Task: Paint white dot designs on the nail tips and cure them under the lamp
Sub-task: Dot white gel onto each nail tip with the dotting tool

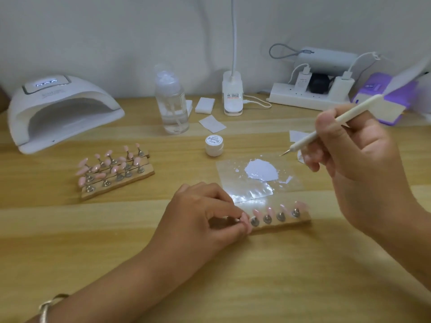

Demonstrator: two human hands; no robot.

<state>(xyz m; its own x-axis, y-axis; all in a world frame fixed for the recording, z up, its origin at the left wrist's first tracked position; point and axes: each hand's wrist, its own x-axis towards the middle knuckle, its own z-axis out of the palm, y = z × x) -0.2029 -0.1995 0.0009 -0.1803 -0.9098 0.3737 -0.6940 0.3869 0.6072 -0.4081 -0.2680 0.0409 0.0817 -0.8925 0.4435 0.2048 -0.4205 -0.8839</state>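
A wooden strip (289, 222) with several pink nail tips on metal stands lies in front of me. My left hand (205, 215) pinches the leftmost nail tip at the strip's left end. My right hand (356, 169) grips a white dotting pen (331, 127), its metal point hanging above a clear sheet (233, 173) that carries a white paint blob (262, 170). A small white paint jar (214, 145) stands behind the sheet. The white curing lamp (63, 110) sits at the far left, its display lit.
Three more wooden strips with pink nail tips (114, 171) lie left of centre. At the back stand a clear pump bottle (172, 103), white pads (205, 104), a desk lamp base (232, 96), a power strip (310, 94) and a purple box (382, 94).
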